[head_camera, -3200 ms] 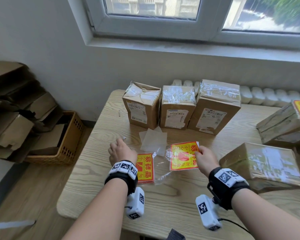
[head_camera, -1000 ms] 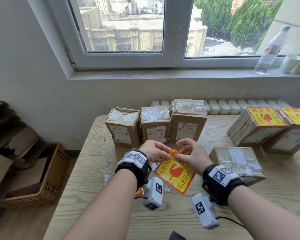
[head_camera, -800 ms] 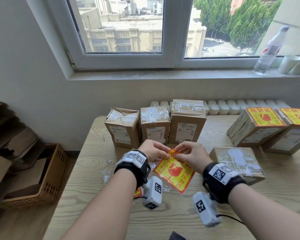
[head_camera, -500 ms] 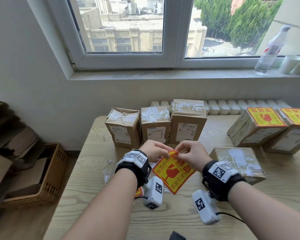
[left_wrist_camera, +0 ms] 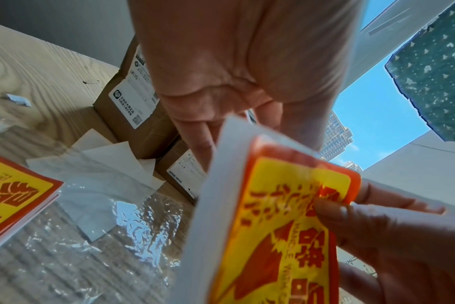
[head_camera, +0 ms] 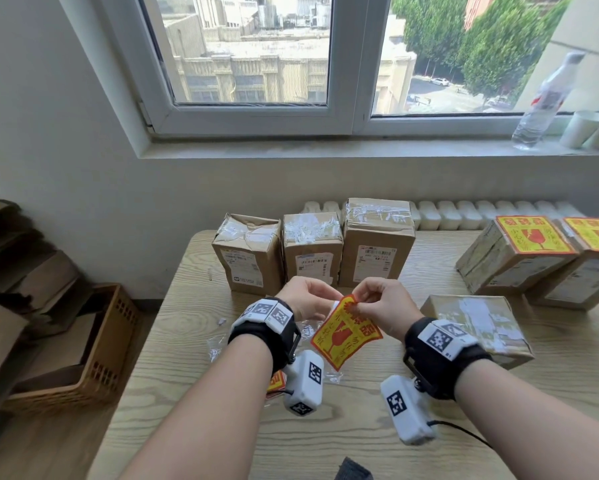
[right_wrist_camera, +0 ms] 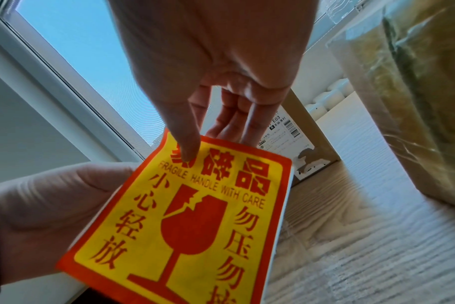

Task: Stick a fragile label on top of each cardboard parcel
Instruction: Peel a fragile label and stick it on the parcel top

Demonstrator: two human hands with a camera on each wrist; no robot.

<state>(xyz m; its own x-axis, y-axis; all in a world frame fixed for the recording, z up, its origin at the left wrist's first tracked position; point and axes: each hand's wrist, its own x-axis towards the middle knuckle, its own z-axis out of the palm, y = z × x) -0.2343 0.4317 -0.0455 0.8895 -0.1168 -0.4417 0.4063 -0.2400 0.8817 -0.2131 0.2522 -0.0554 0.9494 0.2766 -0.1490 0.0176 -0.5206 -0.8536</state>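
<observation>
Both hands hold one red-and-yellow fragile label (head_camera: 345, 332) on its white backing above the table's middle. My left hand (head_camera: 331, 301) pinches the sheet's top edge by the backing (left_wrist_camera: 216, 185). My right hand (head_camera: 358, 306) pinches the label's top corner, thumb on the printed face (right_wrist_camera: 186, 152); that corner looks crinkled (left_wrist_camera: 325, 185). Three unlabelled upright parcels (head_camera: 312, 247) stand in a row just behind the hands. A flat unlabelled parcel (head_camera: 478, 327) lies to the right. Two parcels with labels on top (head_camera: 530, 235) sit at the far right.
A stack of labels (head_camera: 276, 382) lies under my left wrist, with clear wrapping (left_wrist_camera: 133, 216) and loose backing papers (left_wrist_camera: 99, 164) beside it. A basket with flattened cardboard (head_camera: 94, 344) stands left of the table. A bottle (head_camera: 540, 109) and cups are on the windowsill.
The label was lifted off the table and both hands closed on its top edge. Over the last second it tilted to hang more steeply, and the hands rose slightly.
</observation>
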